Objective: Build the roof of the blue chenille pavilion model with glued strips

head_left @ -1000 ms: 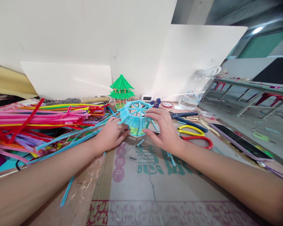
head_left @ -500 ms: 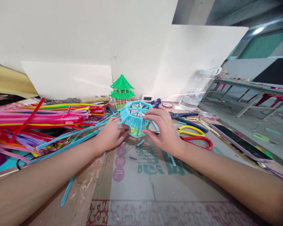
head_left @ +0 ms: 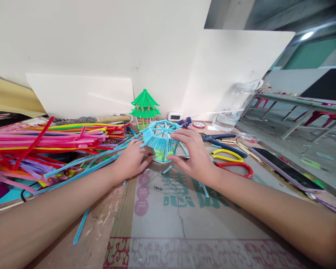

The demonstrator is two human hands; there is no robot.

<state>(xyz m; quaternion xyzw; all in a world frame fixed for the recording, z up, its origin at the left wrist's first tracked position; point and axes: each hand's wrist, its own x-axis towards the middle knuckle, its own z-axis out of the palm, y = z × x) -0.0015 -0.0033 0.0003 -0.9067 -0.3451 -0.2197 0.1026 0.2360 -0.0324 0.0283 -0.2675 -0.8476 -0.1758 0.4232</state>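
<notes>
A small pavilion model [head_left: 156, 140] with a light-blue pipe-cleaner roof stands on the table between my hands. Its top is an open ring with spokes, and its base is green. My left hand [head_left: 133, 158] is closed at the left side of the base, thumb and curled fingers against its edge. Around the right side is my right hand [head_left: 197, 155], thumb and fingers apart; the fingertips are by the roof edge and the thumb is close to the base. A short blue pipe-cleaner piece [head_left: 167, 169] lies just in front.
Bundles of coloured pipe cleaners [head_left: 44, 139] lie at left. A green-roofed model [head_left: 145, 106] stands behind, beside a small digital timer [head_left: 175, 117]. At right are scissors with red and yellow handles [head_left: 236, 169], pliers [head_left: 221, 140], a phone [head_left: 285, 168] and a clear bottle [head_left: 229, 108].
My right thumb has eased slightly away from the base, showing more of its green surface. The model tilts or shifts very little; my left hand stays in place.
</notes>
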